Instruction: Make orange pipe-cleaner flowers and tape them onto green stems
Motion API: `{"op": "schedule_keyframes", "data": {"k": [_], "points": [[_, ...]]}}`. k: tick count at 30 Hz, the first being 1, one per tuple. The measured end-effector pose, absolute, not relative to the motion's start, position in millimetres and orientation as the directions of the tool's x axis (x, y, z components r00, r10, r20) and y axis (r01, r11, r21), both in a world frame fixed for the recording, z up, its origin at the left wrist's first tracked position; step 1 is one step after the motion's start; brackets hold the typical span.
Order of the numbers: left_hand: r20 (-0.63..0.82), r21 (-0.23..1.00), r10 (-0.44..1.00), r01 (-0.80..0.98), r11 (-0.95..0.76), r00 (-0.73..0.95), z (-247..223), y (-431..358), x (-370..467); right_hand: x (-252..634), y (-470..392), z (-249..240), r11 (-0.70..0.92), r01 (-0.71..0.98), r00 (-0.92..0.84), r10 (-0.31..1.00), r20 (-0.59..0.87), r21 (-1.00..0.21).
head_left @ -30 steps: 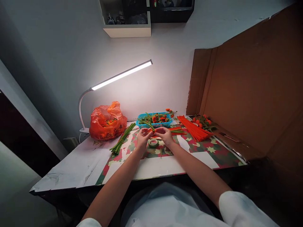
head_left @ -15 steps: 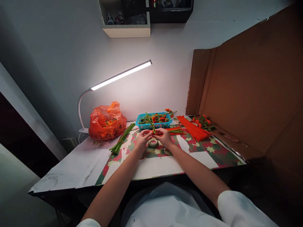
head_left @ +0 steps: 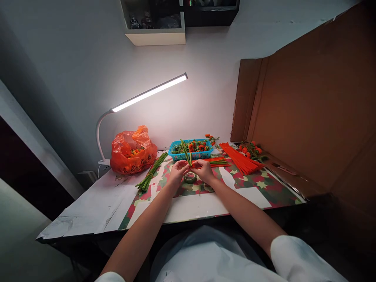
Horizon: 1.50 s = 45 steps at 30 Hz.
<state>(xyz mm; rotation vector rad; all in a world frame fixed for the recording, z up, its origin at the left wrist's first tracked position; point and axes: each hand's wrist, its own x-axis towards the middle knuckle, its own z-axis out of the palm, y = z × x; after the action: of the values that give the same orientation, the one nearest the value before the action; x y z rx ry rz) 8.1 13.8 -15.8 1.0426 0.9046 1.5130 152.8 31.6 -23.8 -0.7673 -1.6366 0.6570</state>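
Green fuzzy pipe cleaners point(head_left: 185, 150) rise in a narrow V from between my fingertips, with a bit of orange at their base. My left hand point(head_left: 179, 171) pinches this piece from the left. On its other side, my right hand point(head_left: 205, 170) has thumb and fingers closed at the same spot. Just below the fingertips, a roll of green tape point(head_left: 190, 178) lies on the table. Orange and green pipe cleaners point(head_left: 219, 162) lie behind my right hand. The exact grip of each finger is too small to make out.
A blue basket point(head_left: 190, 156) of orange flowers stands at the back. An orange plastic bag point(head_left: 132, 152) and a green pipe cleaner bundle point(head_left: 151, 173) are left; a fan of orange pipe cleaners point(head_left: 241, 158) and finished flowers point(head_left: 249, 150) are right. A lit lamp point(head_left: 149, 93) hangs above.
The green pipe cleaners between my fingers have spread apart into a clearer V. Both hands have stayed nearly in place.
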Motion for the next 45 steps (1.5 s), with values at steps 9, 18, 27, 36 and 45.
{"op": "schedule_keyframes", "data": {"k": [9,18,27,36,45], "points": [[0.159,0.937,0.986,-0.307,-0.164,-0.043,-15.1,12.9,8.5,155.0,28.8,-21.5,0.570,0.124,-0.136,0.821,0.555,-0.812],[0.207,0.931,0.976,-0.293,-0.218,-0.067,-18.7,17.8,9.5,152.7,32.0,-24.1,0.625,0.127,-0.142,0.780,0.609,-0.770],[0.116,0.948,0.992,-0.293,-0.123,-0.043,-15.3,15.0,10.0,153.8,32.0,-24.7,0.669,0.206,-0.199,0.743,0.639,-0.714],[0.094,0.948,0.995,-0.303,-0.097,-0.022,-13.9,14.2,10.6,153.1,29.7,-24.5,0.709,0.213,-0.222,0.705,0.673,-0.672],[0.077,0.951,0.997,-0.300,-0.076,-0.011,-15.8,14.7,10.9,152.4,29.8,-25.0,0.713,0.203,-0.215,0.701,0.680,-0.671]]}}
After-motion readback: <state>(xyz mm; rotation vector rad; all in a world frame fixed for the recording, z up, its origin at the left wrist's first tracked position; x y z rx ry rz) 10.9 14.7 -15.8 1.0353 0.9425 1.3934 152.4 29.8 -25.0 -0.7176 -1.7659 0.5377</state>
